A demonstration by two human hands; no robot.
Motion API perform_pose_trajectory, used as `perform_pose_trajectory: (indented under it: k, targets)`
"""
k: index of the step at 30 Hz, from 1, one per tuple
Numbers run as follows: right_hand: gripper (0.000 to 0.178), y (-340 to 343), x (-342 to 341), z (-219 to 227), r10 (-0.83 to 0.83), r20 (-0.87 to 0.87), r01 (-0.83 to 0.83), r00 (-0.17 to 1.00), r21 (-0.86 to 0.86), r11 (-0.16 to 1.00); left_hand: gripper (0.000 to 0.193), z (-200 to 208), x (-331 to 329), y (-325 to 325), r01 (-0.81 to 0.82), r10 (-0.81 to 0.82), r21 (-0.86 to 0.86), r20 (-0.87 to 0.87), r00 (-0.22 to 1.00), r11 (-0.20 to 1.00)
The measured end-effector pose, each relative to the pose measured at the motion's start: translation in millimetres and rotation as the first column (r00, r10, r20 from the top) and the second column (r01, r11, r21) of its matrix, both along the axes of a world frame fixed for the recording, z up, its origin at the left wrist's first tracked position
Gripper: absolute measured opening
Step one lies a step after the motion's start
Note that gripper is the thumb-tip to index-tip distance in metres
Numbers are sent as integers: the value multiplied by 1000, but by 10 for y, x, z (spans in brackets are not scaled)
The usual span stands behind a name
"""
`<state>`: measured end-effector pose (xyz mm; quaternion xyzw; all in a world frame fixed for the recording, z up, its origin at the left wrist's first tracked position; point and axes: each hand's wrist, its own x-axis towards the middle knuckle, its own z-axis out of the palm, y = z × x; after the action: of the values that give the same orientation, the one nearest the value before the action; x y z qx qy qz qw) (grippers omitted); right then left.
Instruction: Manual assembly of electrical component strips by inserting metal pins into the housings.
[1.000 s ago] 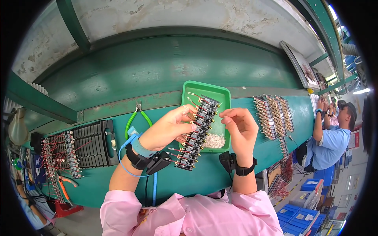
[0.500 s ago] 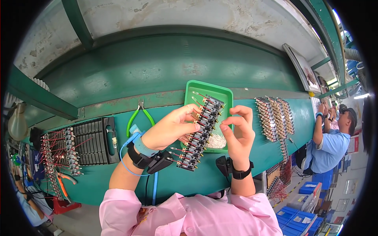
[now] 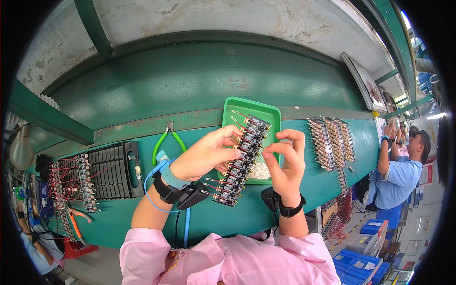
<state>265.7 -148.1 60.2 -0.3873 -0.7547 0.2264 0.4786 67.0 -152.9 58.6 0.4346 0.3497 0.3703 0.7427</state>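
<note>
My left hand [image 3: 209, 154] grips a long black strip of small electronic parts [image 3: 243, 159]. Short red wires stick out along its left side and small brass-coloured pins along its right. The strip is tilted, its upper end over a green plastic tray [image 3: 276, 111]. In the tray lies a heap of small silvery pieces [image 3: 259, 171], partly hidden by the strip. My right hand [image 3: 288, 166] is close to the strip's right edge, thumb and forefinger pinched together. Whatever sits between those fingertips is too small to make out.
Green-handled pliers [image 3: 165, 145] lie left of the tray. Further left are a black slotted rack [image 3: 111, 171], wired strips [image 3: 85, 183] and orange-handled pliers [image 3: 76, 221]. Several finished-looking strips [image 3: 332, 142] lie on the right of the green bench. A co-worker [image 3: 399, 166] stands beyond.
My right hand has shifted a little left toward the strip, and its thumb and forefinger have come together. My left hand and the strip stay in place.
</note>
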Motion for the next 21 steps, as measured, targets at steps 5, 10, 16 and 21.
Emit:
perform_pose_trajectory:
  k: [5,10,16,21]
  targets:
    - [14,8,-4,12,-29,70,22,997,98,995,30,-10,10,4,-12,12,-4,2,1000,1000]
    - [15,5,3,30,-85,121,67,989,150,986,25,1,14,-1,-6,6,-6,19,1000,1000]
    - [15,14,11,42,-115,174,85,978,173,981,24,17,9,-7,26,-26,-9,26,999,1000]
    - [16,19,10,15,-130,180,96,975,184,978,24,12,38,-7,31,-31,4,28,999,1000]
